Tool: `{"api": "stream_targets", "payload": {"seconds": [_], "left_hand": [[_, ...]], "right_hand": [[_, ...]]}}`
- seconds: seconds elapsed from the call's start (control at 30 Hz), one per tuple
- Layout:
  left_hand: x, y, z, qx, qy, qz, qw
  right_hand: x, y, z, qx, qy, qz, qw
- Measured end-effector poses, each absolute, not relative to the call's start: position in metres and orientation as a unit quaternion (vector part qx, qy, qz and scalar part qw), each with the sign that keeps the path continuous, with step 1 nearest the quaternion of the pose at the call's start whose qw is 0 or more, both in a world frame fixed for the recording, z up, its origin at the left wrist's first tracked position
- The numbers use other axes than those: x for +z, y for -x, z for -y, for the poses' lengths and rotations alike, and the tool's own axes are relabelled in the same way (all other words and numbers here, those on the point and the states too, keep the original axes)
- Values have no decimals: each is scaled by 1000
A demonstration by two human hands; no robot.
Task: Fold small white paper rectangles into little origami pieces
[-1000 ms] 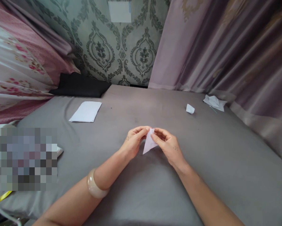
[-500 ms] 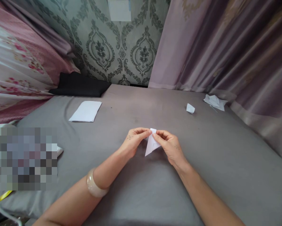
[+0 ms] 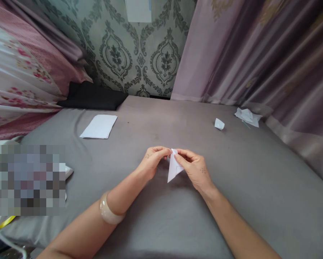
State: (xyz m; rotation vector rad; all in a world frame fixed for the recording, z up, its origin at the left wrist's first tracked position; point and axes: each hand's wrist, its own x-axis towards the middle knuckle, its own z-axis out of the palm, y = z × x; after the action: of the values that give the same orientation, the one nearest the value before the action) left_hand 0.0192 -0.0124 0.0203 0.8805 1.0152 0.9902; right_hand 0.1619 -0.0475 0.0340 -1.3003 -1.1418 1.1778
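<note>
pinching folded white paper [image 3: 174, 169], left hand [image 3: 152, 162], right hand [image 3: 195, 169], over grey bedsheet [image 3: 245, 187]

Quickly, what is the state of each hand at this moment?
Left hand: closed, pinching the folded white paper near its top.
Right hand: closed, pinching the same paper from the other side.

Folded paper [image 3: 174, 167] mid bed [image 3: 231, 201], sheet [image 3: 98, 126] L, scrap [image 3: 219, 124] R, cushion [image 3: 92, 96] behind

A wide, glossy, cream-coloured bangle [image 3: 108, 210] circles the bare left forearm [image 3: 126, 194], and beyond it the left hand [image 3: 153, 163] bears small dark dotted marks [image 3: 148, 155], echoed on the right hand [image 3: 195, 171].
</note>
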Motion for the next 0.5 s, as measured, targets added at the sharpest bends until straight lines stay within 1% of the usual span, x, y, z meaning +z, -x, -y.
{"api": "stream_targets", "payload": {"seconds": [0.23,0.5], "left_hand": [[21,-19,11,431,-390,-461,671],[23,-19,11,431,-394,-462,667]], "right_hand": [[33,-163,47,398,543,560,482],[32,-162,50,261,540,660,454]]}}
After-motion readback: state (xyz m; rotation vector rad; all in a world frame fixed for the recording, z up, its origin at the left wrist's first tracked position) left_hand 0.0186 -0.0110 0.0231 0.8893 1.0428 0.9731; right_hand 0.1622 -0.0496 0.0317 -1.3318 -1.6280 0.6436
